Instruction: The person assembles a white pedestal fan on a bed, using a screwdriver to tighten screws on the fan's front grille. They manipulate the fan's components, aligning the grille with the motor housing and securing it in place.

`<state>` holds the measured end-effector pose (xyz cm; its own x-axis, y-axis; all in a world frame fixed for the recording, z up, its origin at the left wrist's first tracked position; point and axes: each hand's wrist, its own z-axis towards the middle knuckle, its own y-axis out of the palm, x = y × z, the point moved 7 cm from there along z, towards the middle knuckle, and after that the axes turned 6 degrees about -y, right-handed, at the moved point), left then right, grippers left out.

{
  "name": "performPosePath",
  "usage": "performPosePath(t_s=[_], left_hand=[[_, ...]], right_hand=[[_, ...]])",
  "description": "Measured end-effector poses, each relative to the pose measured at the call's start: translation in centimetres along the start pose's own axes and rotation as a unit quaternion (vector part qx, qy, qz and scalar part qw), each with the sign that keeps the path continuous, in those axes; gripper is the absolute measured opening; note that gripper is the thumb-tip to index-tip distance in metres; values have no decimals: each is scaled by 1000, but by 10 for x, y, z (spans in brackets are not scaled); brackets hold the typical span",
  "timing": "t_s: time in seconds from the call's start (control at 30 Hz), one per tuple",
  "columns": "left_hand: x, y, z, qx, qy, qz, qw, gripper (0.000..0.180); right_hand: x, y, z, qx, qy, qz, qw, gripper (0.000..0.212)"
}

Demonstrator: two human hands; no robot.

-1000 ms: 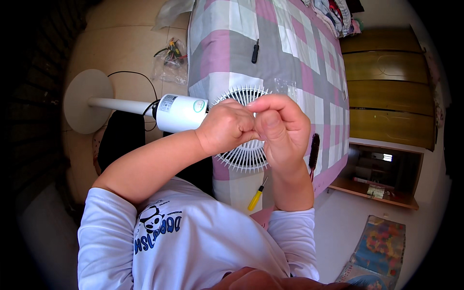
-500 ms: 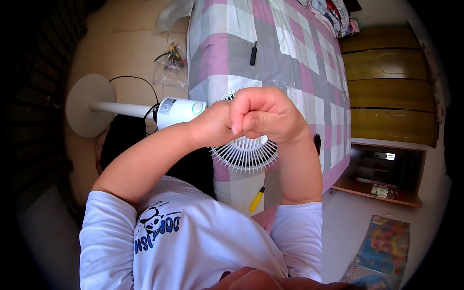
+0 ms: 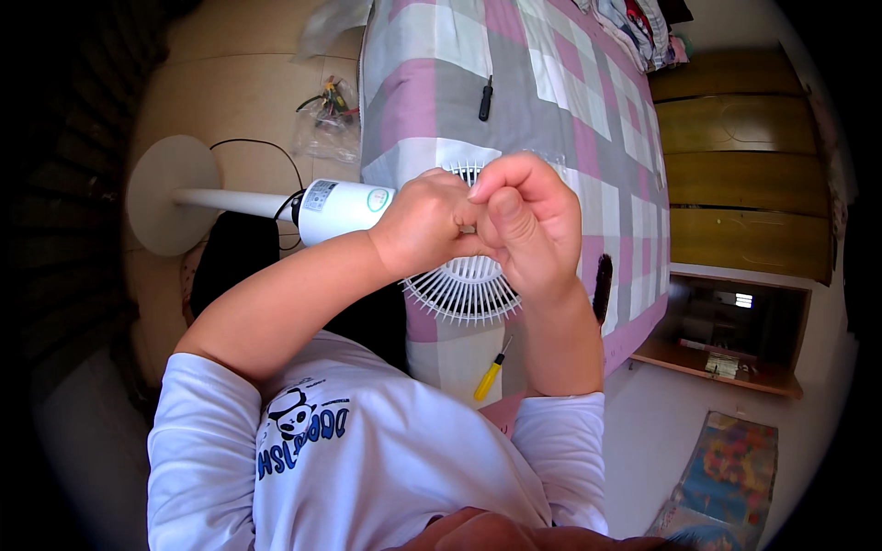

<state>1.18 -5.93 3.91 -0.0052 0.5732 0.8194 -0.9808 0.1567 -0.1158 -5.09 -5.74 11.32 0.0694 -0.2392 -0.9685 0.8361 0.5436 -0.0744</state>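
Above the white wire grille [image 3: 464, 298] of a fan, my two hands meet with their fingers touching. My left hand [image 3: 427, 220] is closed, its back turned up, and its fingertips are hidden behind the other hand. Curled with bent fingers and raised thumb, my right hand [image 3: 533, 230] is closed too. Anything between the fingers is hidden or too small to name. The fan lies on its side: its white motor housing [image 3: 344, 211] is left of my hands, joined to a pole [image 3: 243, 200] and a round base [image 3: 170, 197].
A yellow-handled screwdriver [image 3: 489, 378] lies on the checked bedspread [image 3: 450, 110] nearer me, a black-handled screwdriver [image 3: 485, 101] farther off. Right of my wrist is a dark elongated object [image 3: 602, 289]. A plastic bag with tools [image 3: 329, 119] and a black cord [image 3: 266, 145] are at left.
My right hand has turned and opened its curl slightly, with the thumb now raised. My left hand has shifted a little to the right and rolled so its back faces up.
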Motion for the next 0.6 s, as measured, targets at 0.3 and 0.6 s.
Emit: performPosePath(t_s=[0.3, 0.6], left_hand=[[-22, 4, 0, -170, -177, -194, 950, 15], [-11, 7, 2, -33, 2, -20, 999, 17]], right_hand=[[13, 11, 11, -206, 98, 149, 962, 32], [-7, -5, -5, 44, -27, -81, 995, 17]])
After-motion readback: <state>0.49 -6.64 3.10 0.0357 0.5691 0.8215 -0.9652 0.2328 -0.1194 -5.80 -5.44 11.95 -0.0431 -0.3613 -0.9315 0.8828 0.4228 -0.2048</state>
